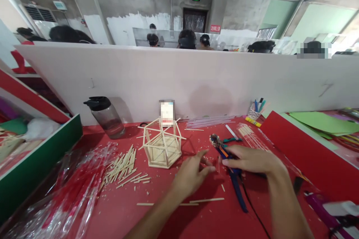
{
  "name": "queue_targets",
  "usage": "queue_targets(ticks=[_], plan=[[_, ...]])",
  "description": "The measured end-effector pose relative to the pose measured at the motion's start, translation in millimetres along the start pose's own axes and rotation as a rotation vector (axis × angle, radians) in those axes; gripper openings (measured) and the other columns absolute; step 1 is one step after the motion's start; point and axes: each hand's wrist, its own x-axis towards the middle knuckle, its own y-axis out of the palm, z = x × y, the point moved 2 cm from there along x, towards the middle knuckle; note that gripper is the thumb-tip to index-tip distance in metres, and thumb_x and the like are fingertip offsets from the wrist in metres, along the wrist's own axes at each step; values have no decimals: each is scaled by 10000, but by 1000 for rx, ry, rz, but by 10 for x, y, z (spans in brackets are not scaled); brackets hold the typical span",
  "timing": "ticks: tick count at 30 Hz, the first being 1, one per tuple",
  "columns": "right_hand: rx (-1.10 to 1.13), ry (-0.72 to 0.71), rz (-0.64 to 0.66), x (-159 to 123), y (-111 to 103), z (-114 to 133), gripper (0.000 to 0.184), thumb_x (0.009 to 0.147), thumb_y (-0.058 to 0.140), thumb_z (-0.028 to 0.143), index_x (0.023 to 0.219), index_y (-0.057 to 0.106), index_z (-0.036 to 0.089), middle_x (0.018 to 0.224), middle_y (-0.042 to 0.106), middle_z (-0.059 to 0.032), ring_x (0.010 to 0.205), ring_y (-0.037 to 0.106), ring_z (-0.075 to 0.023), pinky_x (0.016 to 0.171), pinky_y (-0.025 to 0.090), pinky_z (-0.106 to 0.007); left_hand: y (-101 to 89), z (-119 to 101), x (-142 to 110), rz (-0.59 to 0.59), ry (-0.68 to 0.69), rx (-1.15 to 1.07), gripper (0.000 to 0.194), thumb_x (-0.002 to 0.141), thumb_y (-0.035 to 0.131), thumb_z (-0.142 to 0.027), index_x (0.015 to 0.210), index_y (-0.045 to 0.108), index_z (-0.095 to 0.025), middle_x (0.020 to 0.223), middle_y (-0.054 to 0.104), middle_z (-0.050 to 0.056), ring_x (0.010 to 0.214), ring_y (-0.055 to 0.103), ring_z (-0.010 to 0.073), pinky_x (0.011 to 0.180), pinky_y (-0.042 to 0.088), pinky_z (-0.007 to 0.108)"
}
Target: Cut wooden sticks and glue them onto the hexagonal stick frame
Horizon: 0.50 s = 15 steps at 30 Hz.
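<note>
My left hand and my right hand meet fingertip to fingertip over the red table. Both pinch a short thin wooden stick between them. My right hand lies across a blue-handled tool, whose dirty head pokes out beyond the fingers. A hexagonal frame of wooden sticks stands just left of my left hand. Farther left lies a pile of loose sticks. Two long sticks lie under my left forearm.
A dark-lidded bottle stands at the back left, a pen cup at the back right, clear rods between them. Crumpled plastic wrap covers the left. A red board and green paper lie right. A white partition closes the back; people sit beyond it.
</note>
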Motion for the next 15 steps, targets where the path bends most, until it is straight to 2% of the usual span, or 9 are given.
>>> queue_targets(ticks=[2,3,5,7,11,15], plan=[[305,-48,108,73,71,-69,460,866,608,579,1056,623,161,754,659,-29,625,610,-168,552,462,-252,33,-103,42,-39,42,22,318,919,561,-367,1144,707,-195,891,773,52,767,689,212,718,469,292],[449,-97,139,113,104,-109,505,857,615,596,1098,602,153,724,642,-15,604,596,-155,529,454,-240,38,-135,39,-51,71,33,258,923,549,-341,999,745,-192,822,763,46,723,673,201,689,449,283],[652,-188,180,191,160,-198,570,841,630,609,1159,565,140,697,640,-11,573,578,-140,479,434,-218,42,-146,-2,-61,120,0,260,923,539,-314,803,733,-191,753,738,32,688,642,181,662,421,269],[749,-243,214,249,197,-277,584,849,626,596,1206,537,144,715,671,-30,573,588,-138,452,429,-206,50,-100,-57,-88,120,-141,265,913,556,-324,731,691,-187,717,711,17,672,616,166,653,411,257],[782,-286,262,277,208,-311,588,849,608,579,1260,520,167,760,713,-50,554,611,-140,467,463,-216,106,-16,-98,-153,56,-412,308,910,544,-406,710,610,-181,656,662,8,620,584,155,621,434,250],[765,-215,218,241,189,-269,650,815,605,585,1297,507,161,772,714,-61,625,658,-189,515,494,-253,90,-96,-139,-201,74,-501,329,901,537,-468,728,568,-190,654,611,6,647,574,160,666,471,274]])
